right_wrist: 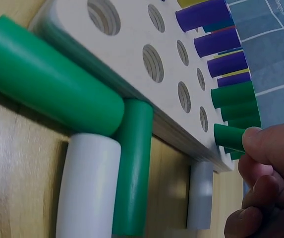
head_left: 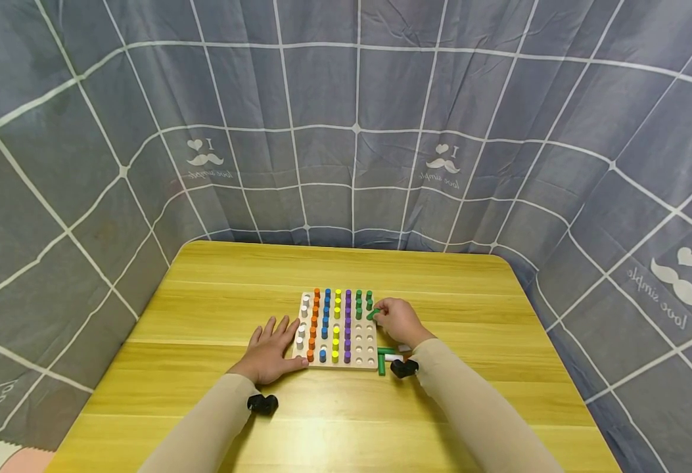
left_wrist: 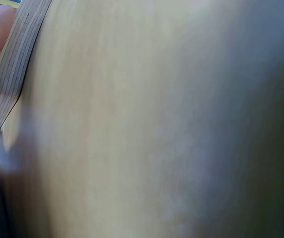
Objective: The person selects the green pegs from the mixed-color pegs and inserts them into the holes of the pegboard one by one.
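Observation:
A pale wooden pegboard (head_left: 365, 345) on the table holds columns of white, orange, blue, yellow, purple and green pegs. Several bare holes show in its front right part. Thumb and fingers of my right hand (head_left: 401, 320) pinch a green peg (right_wrist: 228, 137) at the right-hand column; whether its lower end is inside a hole I cannot tell. With fingers spread, my left hand (head_left: 267, 356) rests at the board's left edge, its thumb touching the front left corner. Only part of that hand and the layered board edge (left_wrist: 15, 59) appear in the left wrist view, which is blurred.
Loose green pegs (right_wrist: 52, 77) and a white peg (right_wrist: 88, 183) lie against the board's right side, and a greyish-white peg (right_wrist: 200, 196) lies farther along. The wooden table (head_left: 251, 276) ends at a grey checked curtain (head_left: 322, 157) behind and at both sides.

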Available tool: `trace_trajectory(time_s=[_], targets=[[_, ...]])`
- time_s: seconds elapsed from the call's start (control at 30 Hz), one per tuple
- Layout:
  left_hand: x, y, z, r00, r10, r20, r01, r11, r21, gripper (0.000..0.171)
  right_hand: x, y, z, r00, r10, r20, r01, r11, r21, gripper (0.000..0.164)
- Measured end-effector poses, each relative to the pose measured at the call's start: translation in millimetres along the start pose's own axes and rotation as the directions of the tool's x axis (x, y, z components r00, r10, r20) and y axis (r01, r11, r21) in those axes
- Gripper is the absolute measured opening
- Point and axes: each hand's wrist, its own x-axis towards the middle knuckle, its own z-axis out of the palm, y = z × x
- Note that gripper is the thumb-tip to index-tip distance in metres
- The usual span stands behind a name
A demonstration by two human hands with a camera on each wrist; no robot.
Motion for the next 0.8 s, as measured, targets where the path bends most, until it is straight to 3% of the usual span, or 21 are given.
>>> trace_trajectory(time_s=[0.4,0.8], targets=[[-2.4,0.0,3.0,0.999,0.025,-0.041,-0.027,0.999,-0.029,0.104,-0.3,-9.2,7.7,1.0,0.009,0.024,-0.008,0.999,-0.032,0.006],[-2.1,-2.9,4.2,0.998,0.029,-0.051,-0.032,0.998,-0.047,0.105,1.2,-9.9,8.9,1.0,-0.001,0.013,0.002,0.997,-0.075,0.013]])
